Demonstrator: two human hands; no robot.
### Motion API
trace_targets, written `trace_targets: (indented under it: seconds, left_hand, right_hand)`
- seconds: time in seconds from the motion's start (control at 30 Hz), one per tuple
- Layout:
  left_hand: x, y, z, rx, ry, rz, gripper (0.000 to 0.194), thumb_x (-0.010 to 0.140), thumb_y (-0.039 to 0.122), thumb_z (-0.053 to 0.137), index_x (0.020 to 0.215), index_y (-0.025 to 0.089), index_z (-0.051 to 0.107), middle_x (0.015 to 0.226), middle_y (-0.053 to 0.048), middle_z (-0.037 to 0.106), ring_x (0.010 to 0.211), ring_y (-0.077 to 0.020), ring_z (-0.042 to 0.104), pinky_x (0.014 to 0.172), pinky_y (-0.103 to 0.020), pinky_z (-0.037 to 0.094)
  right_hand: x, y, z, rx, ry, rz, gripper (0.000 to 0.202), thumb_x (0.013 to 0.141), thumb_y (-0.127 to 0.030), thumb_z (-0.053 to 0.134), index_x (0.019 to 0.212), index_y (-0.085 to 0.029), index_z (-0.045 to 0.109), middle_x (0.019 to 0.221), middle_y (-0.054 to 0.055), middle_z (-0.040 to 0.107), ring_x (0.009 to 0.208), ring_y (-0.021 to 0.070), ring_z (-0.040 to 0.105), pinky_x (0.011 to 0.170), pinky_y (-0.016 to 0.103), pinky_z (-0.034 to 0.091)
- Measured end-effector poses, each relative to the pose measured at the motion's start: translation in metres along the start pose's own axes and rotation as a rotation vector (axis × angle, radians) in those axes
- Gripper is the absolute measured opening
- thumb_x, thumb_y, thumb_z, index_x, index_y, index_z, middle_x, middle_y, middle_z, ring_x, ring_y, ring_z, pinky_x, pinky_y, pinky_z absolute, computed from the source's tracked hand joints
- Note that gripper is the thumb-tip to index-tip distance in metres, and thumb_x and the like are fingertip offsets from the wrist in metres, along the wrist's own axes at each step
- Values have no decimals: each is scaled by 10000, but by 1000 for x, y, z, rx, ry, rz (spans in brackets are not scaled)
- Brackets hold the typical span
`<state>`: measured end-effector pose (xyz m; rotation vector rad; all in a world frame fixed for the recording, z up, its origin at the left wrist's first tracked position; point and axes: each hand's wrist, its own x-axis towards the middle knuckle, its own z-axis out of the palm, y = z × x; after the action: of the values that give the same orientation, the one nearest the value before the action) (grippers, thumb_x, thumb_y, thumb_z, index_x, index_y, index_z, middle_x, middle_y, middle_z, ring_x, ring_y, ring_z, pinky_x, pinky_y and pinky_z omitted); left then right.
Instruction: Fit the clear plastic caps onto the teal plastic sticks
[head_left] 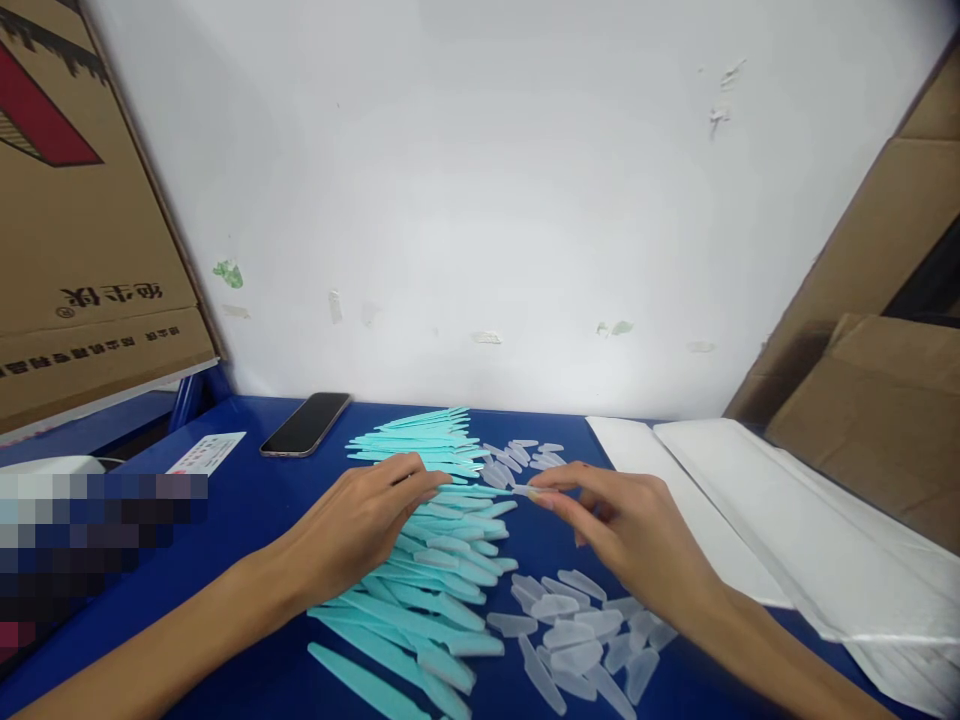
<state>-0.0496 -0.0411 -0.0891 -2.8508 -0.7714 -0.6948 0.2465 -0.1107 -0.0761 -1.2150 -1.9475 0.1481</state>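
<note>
My left hand (375, 510) pinches a turquoise eyebrow razor (480, 490) by its handle, with the blade end towards the right. My right hand (607, 505) grips a small translucent blade cap (521, 490) between thumb and fingers. Cap and razor tip meet end to end; how far one sits inside the other I cannot tell. Under and in front of my left hand lies a pile of similar turquoise razors (412, 620), and a further row of razors (420, 440) lies behind it. Loose translucent caps (577, 630) are heaped near my right forearm, with several more caps (506, 465) farther back.
On the blue table (247, 520), a phone (307, 425) and a printed card (206, 453) lie at the left. White padded sheets or bags (780, 520) lie at the right. Cardboard boxes (82, 230) flank the table, and a white wall (480, 200) stands behind.
</note>
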Motion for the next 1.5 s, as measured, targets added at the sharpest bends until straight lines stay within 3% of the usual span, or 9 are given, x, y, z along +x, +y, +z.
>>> trace_targets:
  seconds: [0.2, 0.63, 1.0, 1.23, 1.5]
  left_hand:
    - [0, 4, 1, -13, 21, 27, 324, 1044, 68, 342, 1281, 198, 521, 952, -31, 567, 658, -128, 467, 541, -252, 306]
    - [3, 9, 0, -42, 82, 23, 284, 1101, 189, 327, 1313, 211, 515, 933, -22, 583, 613, -118, 443, 524, -253, 289]
    - [4, 12, 0, -80, 90, 22, 279, 1105, 202, 332, 1325, 213, 503, 939, -24, 574, 611, -115, 438, 528, -250, 305]
    - [3, 16, -1, -70, 78, 38, 261, 1101, 197, 345, 1310, 202, 501, 904, -16, 556, 601, -114, 451, 527, -252, 313]
    - [2, 24, 2, 4, 56, 117, 404, 1003, 7, 328, 1323, 212, 464, 938, -33, 576, 674, -143, 477, 530, -266, 293]
  right_hand:
    - [-1, -1, 1, 19, -16, 24, 132, 974, -330, 647, 993, -300, 774, 763, -56, 775, 442, 102, 607, 485, 230, 497]
    - [-1, -4, -1, 174, -20, 99, 130, 965, -325, 657, 950, -298, 784, 745, -66, 760, 436, 76, 597, 464, 195, 485]
    - [0, -7, -4, 68, 82, 21, 112, 952, -310, 678, 943, -293, 789, 723, -63, 761, 449, 88, 591, 472, 210, 493]
    - [-3, -7, 1, 84, -17, 3, 126, 973, -304, 656, 987, -288, 780, 824, -62, 787, 459, 70, 602, 500, 196, 502]
    - [-11, -12, 15, 193, 8, -18, 181, 976, -359, 656, 989, -253, 802, 656, -30, 739, 423, 96, 585, 435, 213, 468]
